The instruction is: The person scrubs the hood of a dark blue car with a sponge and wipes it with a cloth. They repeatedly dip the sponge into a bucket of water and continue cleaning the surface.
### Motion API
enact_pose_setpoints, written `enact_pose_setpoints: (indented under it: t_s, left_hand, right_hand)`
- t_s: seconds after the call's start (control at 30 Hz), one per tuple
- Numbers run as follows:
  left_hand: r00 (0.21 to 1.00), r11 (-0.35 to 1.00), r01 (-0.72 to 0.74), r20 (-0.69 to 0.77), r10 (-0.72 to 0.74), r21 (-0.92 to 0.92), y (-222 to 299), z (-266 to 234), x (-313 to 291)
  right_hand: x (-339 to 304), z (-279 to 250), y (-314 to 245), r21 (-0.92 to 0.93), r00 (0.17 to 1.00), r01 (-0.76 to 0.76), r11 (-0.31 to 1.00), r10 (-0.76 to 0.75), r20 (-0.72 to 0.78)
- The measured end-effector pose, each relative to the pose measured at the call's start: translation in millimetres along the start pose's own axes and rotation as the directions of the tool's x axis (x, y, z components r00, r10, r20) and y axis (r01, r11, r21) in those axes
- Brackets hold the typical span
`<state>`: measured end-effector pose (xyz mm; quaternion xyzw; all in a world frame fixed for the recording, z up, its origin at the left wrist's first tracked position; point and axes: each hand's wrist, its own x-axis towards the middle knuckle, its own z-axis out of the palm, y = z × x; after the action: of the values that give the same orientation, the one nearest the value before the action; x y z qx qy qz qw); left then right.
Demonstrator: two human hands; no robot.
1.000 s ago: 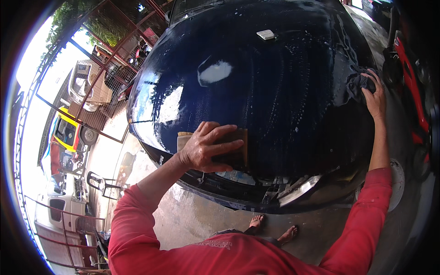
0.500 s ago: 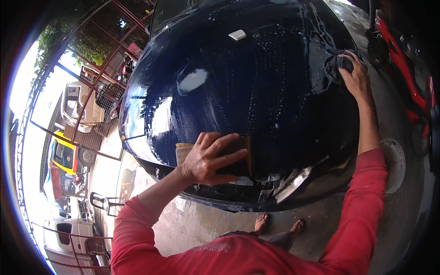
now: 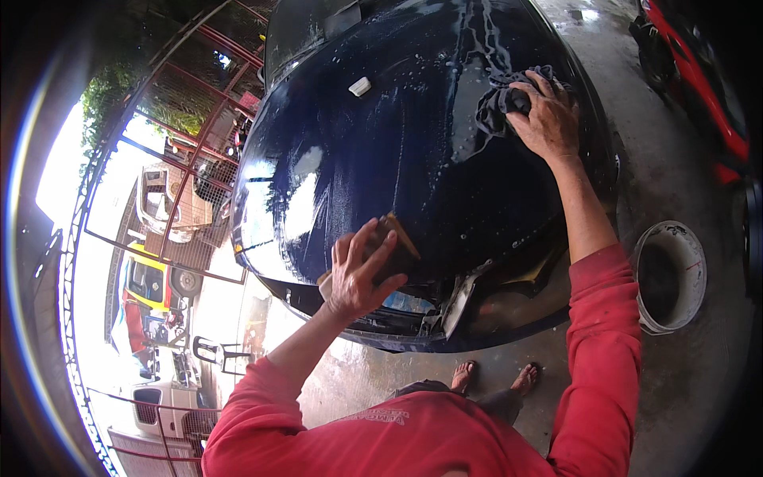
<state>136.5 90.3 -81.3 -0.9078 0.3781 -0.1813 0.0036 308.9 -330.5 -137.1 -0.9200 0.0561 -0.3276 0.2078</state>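
On the near part of the hood point(image 3: 342, 167), a brown block point(image 3: 404, 238) is being covered by the left hand point(image 3: 358, 274), with its fingers being held apart; whether the block's sides are being pinched cannot be told. On the hood's right side, a bunched cloth point(image 3: 494, 111) is being clamped in the right hand point(image 3: 548, 119). A white block point(image 3: 360, 87) is being borne farther up the hood.

White block point(image 3: 360, 86) interrupts free passage across the hood point(image 3: 433, 179)
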Motion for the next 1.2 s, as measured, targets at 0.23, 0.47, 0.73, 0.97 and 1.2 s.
enact_pose_setpoints:
  t_s: [0.23,0.47,0.73,0.97,1.2]
  left_hand:
    - [0.984,0.990,0.143,-0.104,-0.142,-0.001,-83,70,240]
    - [0.886,0.888,0.459,-0.090,-0.455,0.024,19,48,127]
    - [0.886,0.878,0.464,-0.089,-0.456,0.118,-41,76,216]
    - [0.898,0.906,0.423,-0.131,-0.419,-0.003,3,56,168]
    - [0.900,0.904,0.427,-0.094,-0.426,-0.004,23,52,144]
  right_hand:
    - [-1,3,-4,0.015,1.000,-0.019,1.000,0.019,-0.014]
    - [-8,-4,-2,0.027,1.000,0.005,1.000,-0.005,-0.021]
    - [-3,1,-4,0.046,0.999,-0.046,0.998,0.046,0.005]
    - [-7,-5,0,0.073,0.999,0.015,0.997,-0.012,-0.042]
    - [-2,-7,-7,0.036,1.000,-0.029,0.999,0.029,-0.005]
